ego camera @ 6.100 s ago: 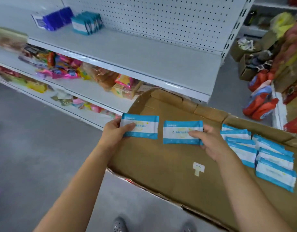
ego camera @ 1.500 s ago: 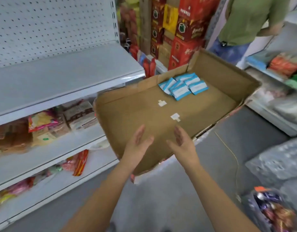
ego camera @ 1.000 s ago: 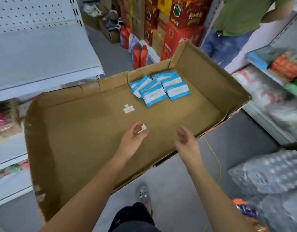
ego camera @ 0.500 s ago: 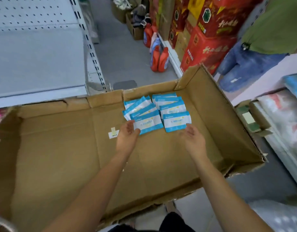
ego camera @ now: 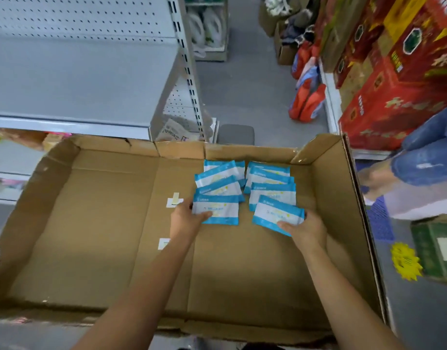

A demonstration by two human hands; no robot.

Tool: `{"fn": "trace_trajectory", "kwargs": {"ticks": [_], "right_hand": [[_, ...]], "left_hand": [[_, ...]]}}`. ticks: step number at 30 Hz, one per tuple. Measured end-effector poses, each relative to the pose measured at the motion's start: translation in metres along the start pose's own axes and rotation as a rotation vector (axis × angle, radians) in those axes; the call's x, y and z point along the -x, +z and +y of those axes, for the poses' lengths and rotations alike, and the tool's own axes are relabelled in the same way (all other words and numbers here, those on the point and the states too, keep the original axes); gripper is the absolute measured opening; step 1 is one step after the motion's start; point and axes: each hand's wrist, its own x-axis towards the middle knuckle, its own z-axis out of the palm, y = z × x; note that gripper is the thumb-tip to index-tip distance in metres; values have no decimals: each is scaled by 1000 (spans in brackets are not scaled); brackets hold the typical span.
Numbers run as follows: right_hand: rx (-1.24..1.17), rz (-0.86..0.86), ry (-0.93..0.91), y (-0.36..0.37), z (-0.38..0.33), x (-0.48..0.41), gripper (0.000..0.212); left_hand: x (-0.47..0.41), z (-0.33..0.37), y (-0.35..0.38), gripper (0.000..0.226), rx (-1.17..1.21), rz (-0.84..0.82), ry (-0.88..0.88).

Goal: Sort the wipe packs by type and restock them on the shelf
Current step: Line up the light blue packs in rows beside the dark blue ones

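Several blue-and-white wipe packs lie overlapped in two short rows at the far right of a wide, shallow cardboard box. My left hand pinches the left edge of the nearest pack of the left row, thumb on top. My right hand grips the near right corner of the nearest pack of the right row. Both packs still lie on the box floor. The grey shelf above the box's far left is bare in this view.
Another person in jeans stands right of the box. Red cartons and orange bags line the aisle behind. A green box and a yellow tag sit on the floor at right. Lower shelves at left hold snacks.
My hands went from empty and open above the box floor to the wipe packs at its far right. Each now holds the nearest pack of its row.
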Motion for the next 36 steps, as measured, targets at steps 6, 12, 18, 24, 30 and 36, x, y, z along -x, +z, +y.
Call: {"fn": "trace_trajectory", "kwargs": {"ticks": [6,12,18,24,30,36], "right_hand": [[-250,-291,-59,13,-39,11,15],[-244,-466,-201,64,-85,42,18],[-196,-509,-330,145,-131,105,17],[-251,-497,-414,244,-178,180,23],[-304,-489,-441,334,-228,255,26],[-313,-472,-457,411,-269,294,29]], "left_hand": [[6,-20,-50,21,92,85,17],[22,-45,-126,25,338,128,4],[48,-86,-240,23,518,223,71],[54,-143,-358,24,557,317,98],[37,-199,-465,22,644,293,58],[-1,-243,-546,22,653,266,77]]}}
